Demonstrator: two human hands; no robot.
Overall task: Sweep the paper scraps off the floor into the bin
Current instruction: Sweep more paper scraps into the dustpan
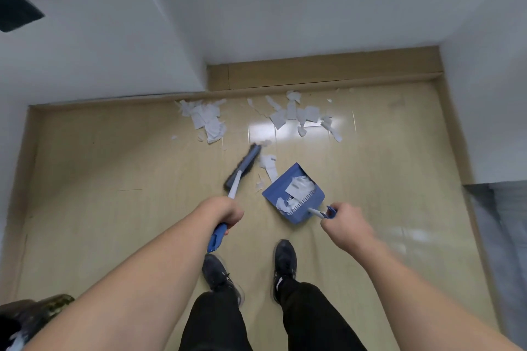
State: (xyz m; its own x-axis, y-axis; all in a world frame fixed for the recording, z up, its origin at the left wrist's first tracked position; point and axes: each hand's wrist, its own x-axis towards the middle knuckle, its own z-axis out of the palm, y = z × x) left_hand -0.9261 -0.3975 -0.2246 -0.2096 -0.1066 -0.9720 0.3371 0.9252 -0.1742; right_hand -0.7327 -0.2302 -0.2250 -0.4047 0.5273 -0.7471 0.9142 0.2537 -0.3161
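The left hand (225,212) was curled tight round the white-and-blue handle of a long broom (232,189), and the broom's dark bristled blue head (243,167) was down on the pale wood-look floor (114,194), angled toward the dustpan. Over on the other side, the right hand (343,225) was wrapped round the thin white-and-blue handle (320,212) of a blue plastic dustpan (293,194), which sat tipped on the floor with its open mouth facing the broom head. White torn paper scraps (298,185) already lay heaped inside the pan, against its toothed comb edge. A few more loose white scraps (269,165) sat on the floor right between the broom head and the pan's lip, just beside both. Farther off, along the tan skirting board (328,71) by the white wall (285,8), two bigger scatters waited: one cluster of white paper pieces (208,120) to the left, another spread (302,114) to the right, well apart from the pan. The person's two black shoes (283,262) stood planted behind the pan, black trousers (310,319) below them in view. At the bottom-left corner a dark round object (34,313) showed, too blurred to tell what it was. Bare forearms reached forward from both lower corners.
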